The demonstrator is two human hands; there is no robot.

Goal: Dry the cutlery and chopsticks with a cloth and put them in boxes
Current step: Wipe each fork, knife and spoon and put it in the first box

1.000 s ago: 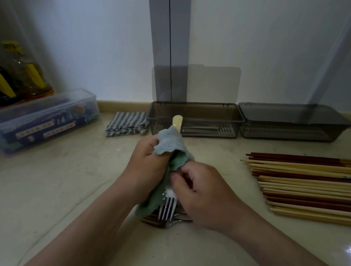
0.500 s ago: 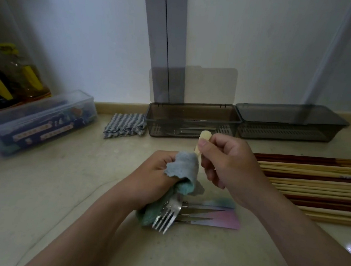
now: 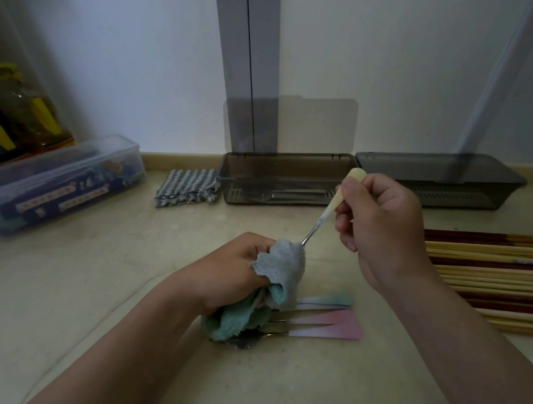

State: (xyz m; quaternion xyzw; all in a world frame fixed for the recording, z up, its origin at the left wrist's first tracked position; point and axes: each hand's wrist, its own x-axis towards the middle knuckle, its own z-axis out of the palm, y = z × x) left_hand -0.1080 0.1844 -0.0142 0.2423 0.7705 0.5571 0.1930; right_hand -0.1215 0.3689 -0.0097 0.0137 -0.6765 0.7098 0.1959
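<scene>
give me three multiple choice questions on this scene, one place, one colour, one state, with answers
1. Where does the checked cloth lie? A) in a sink B) left of the open grey box C) on a plate
2. What colour is the handle that the right hand holds? A) pink B) black C) cream
3. How is the right-side grey box? A) lid closed B) lid raised C) overturned
Answers: 1 B, it lies by that box's left end; 2 C, its tip above the thumb is cream; 3 A, its lid lies flat.
</scene>
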